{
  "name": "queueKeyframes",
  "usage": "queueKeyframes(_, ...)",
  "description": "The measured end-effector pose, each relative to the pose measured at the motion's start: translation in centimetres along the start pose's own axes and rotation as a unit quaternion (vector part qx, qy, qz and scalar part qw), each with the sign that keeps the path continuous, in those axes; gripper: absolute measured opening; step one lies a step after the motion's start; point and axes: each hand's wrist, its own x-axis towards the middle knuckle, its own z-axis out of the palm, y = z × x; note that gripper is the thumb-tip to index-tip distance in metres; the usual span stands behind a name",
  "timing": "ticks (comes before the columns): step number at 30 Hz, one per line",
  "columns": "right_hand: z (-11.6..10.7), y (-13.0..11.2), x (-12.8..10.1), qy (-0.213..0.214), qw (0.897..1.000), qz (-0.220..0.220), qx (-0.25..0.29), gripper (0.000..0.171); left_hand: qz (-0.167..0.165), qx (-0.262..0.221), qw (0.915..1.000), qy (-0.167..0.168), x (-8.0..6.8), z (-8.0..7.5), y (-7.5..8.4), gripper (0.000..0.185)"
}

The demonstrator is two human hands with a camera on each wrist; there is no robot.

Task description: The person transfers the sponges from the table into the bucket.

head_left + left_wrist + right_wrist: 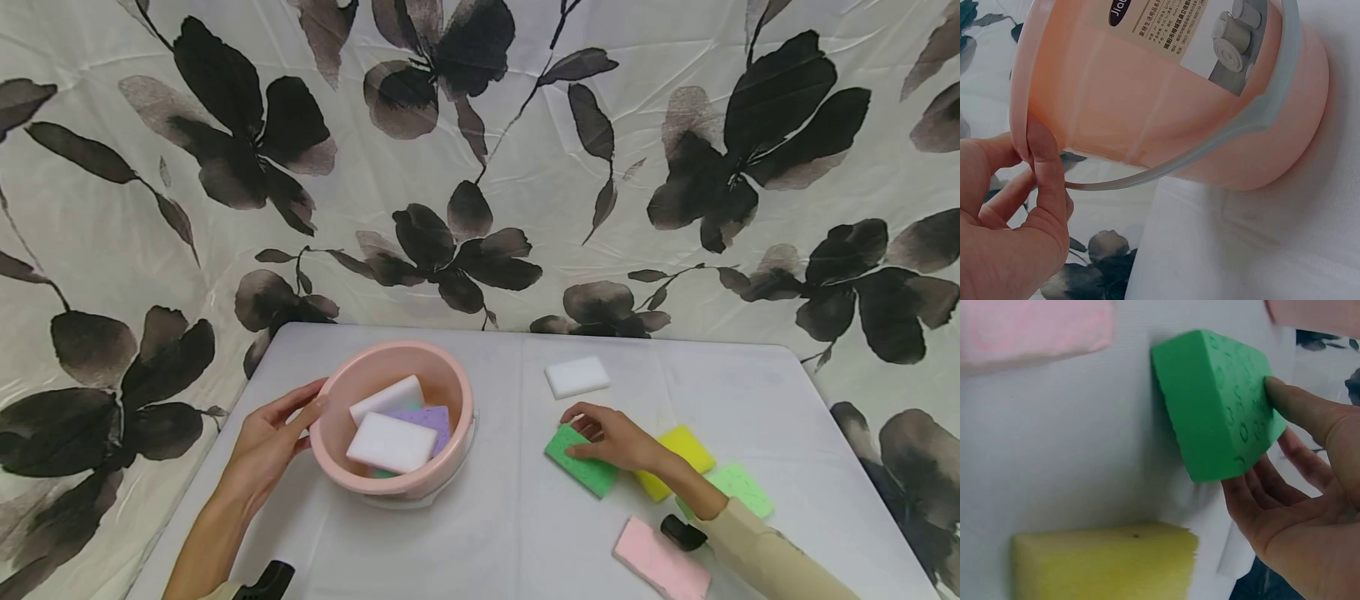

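A pink bucket [446, 392] [1166, 106] with a grey handle [1260, 125] stands on the white table [487, 533]. In it lie two white sponges [392, 442] and a purple one [435, 417]. My left hand [277, 433] [1016, 237] rests against the bucket's left side, thumb on the rim and fingers straight. To the right lies a green sponge [581, 465] [1216, 400]. My right hand [611, 437] [1297, 487] pinches it, thumb on top and fingers at its far edge.
Close around the right hand lie a yellow sponge [678, 454] [1104, 562], a light green sponge [738, 487], a pink sponge [660, 562] [1035, 328] and, farther back, a white sponge [576, 376]. A flower-print cloth [480, 167] hangs behind the table.
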Motion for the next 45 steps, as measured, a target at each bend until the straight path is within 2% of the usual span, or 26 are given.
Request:
queueKeyframes(9,-1.5,-1.6,0.4,-0.019,0.999,-0.010,-0.027,0.027,-0.001,0.006,1.0000,-0.001,0.2,0.1,-0.1,0.069)
queueKeyframes(18,-2.9,-2.7,0.6,-0.007,1.000,-0.007,0.006,0.032,0.002,0.003,1.0000,0.000,0.2,0.1,0.0,0.069)
queueKeyframes(35,-4.9,-5.2,1.3,-0.009,0.996,0.055,0.069,0.035,-0.006,0.004,1.0000,-0.003,0.1,0.0,-0.2,0.069)
queueKeyframes(45,-6.1,-7.2,2.1,0.000,0.996,0.045,0.078,0.036,-0.004,0.013,0.9999,-0.004,0.1,0.0,0.0,0.069)
